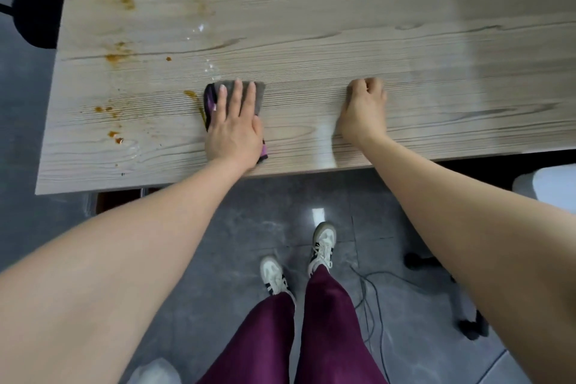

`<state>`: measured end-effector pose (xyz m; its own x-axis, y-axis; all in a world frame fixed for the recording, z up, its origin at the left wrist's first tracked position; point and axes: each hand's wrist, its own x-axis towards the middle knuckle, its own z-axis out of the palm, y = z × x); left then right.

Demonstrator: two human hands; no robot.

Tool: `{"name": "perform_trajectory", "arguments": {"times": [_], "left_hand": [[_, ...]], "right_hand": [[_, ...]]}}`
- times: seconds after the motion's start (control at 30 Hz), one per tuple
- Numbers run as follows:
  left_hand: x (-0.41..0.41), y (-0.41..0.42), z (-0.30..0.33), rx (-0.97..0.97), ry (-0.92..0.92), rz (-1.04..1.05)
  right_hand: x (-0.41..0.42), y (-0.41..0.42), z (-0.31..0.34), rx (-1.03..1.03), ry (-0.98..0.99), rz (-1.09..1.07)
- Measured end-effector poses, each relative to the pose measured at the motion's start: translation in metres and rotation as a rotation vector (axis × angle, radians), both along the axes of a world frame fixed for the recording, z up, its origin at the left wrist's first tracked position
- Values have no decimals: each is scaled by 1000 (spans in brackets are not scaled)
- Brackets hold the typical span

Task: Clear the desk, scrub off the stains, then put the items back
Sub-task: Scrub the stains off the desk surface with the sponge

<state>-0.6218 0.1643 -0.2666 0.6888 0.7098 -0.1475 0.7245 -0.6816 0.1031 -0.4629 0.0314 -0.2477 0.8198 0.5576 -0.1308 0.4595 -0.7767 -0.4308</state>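
The left hand (232, 131), fingers spread, is pressing a grey cleaning cloth (249, 93) flat on the wooden bench (343, 9). Orange-brown stains (120, 51) are lying just left of it. The right hand (363, 109) is resting as a curled fist nearby, holding nothing.

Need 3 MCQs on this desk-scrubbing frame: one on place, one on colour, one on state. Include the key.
1. Where do most orange stains lie relative to the cloth?
A. Toward the desk's left end
B. Toward its right end
C. On the floor

2. What colour is the cloth's top face?
A. Yellow
B. Grey
C. White

3. How is the right hand posed?
A. Flat on the cloth
B. Raised in the air
C. Curled, resting on the desk

Key: 1 A, the blotches sit left of the cloth. 2 B, grey shows around the left hand, with a purple edge. 3 C, its fingers are curled under and it holds nothing; the left hand presses the cloth.
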Motion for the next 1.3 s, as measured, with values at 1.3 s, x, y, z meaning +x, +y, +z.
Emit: {"name": "perform_trajectory", "arguments": {"times": [1.3], "left_hand": [[16,56,2,-45,-82,-294]], "right_hand": [[-11,104,4,-81,-65,181]]}}
